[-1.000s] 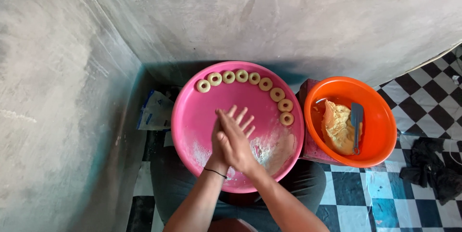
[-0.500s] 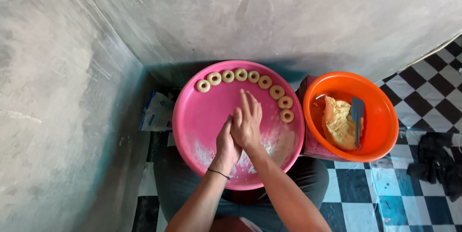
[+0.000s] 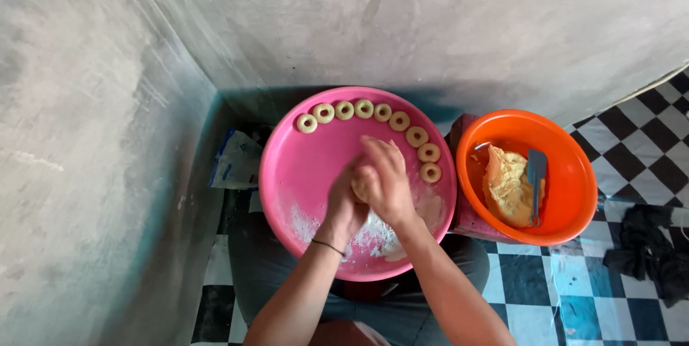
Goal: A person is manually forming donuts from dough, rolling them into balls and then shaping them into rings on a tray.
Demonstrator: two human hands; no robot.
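Pink round tray [image 3: 301, 174] under your hands, a pale dough piece [image 3: 359, 186] pressed between your palms.
Your left hand [image 3: 343, 206] and right hand [image 3: 387, 181] have their fingers closed around the dough piece above the tray's floured middle; eight dough rings [image 3: 364, 109] curve along the far rim, and an orange bowl [image 3: 567, 174] of dough with a scraper [image 3: 535, 174] sits just beside.

Grey plastered walls [image 3: 430, 23] meeting in corner; black-and-white checkered floor [image 3: 631, 152]; soft daylight.
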